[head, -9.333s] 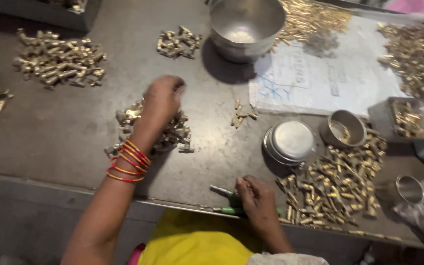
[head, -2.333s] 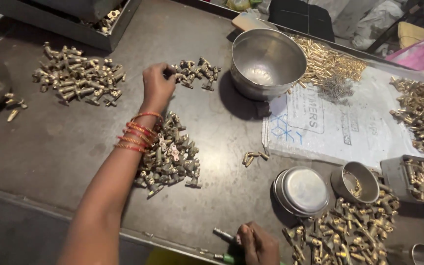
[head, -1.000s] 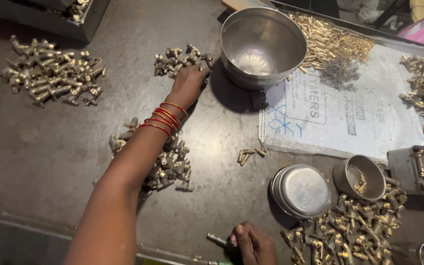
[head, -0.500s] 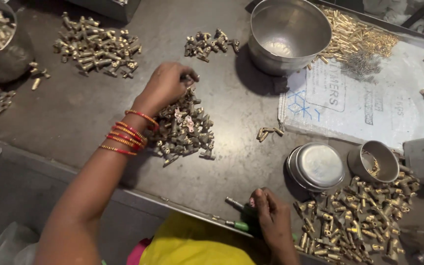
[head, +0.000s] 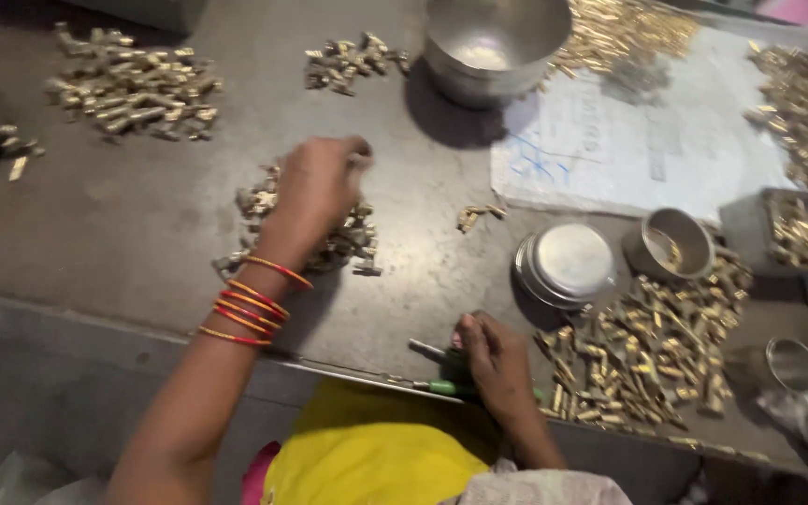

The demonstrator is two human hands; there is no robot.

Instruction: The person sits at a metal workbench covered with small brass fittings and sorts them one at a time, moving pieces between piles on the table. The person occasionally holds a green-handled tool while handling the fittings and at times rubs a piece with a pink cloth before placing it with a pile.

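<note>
The left hand (head: pixel 315 192) is laid over a small heap of brass fittings (head: pixel 343 238) on the dark counter (head: pixel 123 224), its fingers curled down into the pieces; whether a fitting is pinched between them cannot be told, since the hand is blurred. Red and gold bangles (head: pixel 250 304) are worn on that wrist. The right hand (head: pixel 490 353) is rested at the near edge of the counter, closed around a green-handled tool (head: pixel 441 385) whose metal tip is pointed leftward.

Just right of that hand a large heap of brass parts (head: pixel 647 351) is spread. Beyond it a round steel lid (head: pixel 565 264) and a small steel cup (head: pixel 675 243) are set side by side. A steel bowl (head: pixel 493 42) is placed at the far side, beside a printed paper sheet (head: pixel 628 150). Two more brass heaps (head: pixel 133 84) are seen at the far left and centre, well apart from the hands.
</note>
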